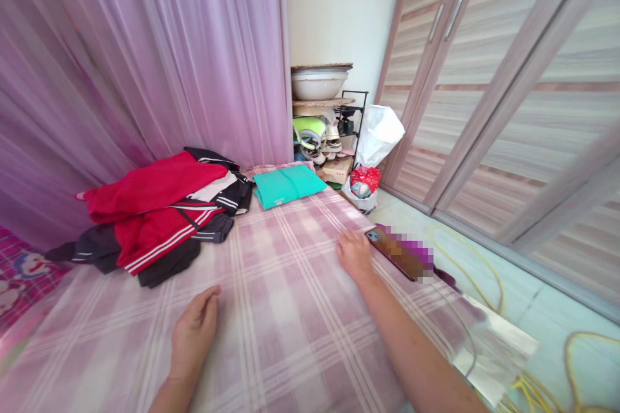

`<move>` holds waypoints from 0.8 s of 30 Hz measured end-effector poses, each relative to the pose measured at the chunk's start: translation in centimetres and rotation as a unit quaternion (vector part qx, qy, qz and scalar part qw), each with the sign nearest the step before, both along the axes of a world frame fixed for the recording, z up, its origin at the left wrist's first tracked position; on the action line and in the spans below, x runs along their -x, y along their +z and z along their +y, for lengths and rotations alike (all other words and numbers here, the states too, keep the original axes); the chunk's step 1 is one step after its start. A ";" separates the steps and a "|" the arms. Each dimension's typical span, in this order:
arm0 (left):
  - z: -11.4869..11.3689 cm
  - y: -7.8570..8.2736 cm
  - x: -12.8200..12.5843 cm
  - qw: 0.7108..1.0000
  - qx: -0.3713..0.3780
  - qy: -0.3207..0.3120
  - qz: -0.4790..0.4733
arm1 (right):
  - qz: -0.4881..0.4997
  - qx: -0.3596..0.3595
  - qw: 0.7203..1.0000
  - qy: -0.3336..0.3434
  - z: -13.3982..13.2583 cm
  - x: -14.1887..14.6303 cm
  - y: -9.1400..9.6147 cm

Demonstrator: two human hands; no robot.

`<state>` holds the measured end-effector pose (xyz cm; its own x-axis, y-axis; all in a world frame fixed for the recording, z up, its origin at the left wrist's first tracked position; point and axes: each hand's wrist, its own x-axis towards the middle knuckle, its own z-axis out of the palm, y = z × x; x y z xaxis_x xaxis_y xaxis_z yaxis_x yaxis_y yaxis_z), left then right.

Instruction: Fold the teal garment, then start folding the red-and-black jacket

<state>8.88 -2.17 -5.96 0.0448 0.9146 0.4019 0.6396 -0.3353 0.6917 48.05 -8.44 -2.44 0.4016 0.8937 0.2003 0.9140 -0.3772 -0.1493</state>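
Note:
My left hand is over the near part of the plaid bed sheet, its fingers loosely extended and holding nothing. My right hand rests palm down on the sheet with fingers slightly bent and nothing in them. Just right of it lies a phone at the bed's edge, partly pixelated. A folded teal garment lies flat at the far end of the bed. Left of that is a loose pile of red and dark clothes with white stripes. Neither hand touches the clothes.
A purple curtain hangs behind the bed. Beyond its far corner stand a shoe rack with basins and white and red bags. Wardrobe doors line the right; yellow cable lies on the tiles.

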 end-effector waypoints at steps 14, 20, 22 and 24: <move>-0.2 0.5 -0.2 0.999 0.014 0.013 0.033 | -0.034 0.041 0.979 -0.195 -3.6 -4.6 -0.5; -0.2 0.5 -0.3 0.999 0.023 0.011 0.037 | -0.055 0.027 0.988 -0.141 -4.3 -2.4 -0.4; -0.2 0.5 -0.3 0.999 0.031 0.010 0.033 | -0.051 0.037 0.992 -0.109 -4.5 -2.2 -0.4; -0.2 0.5 -0.4 0.999 0.038 0.012 0.030 | -0.041 0.055 0.993 -0.092 -4.8 -2.7 -0.3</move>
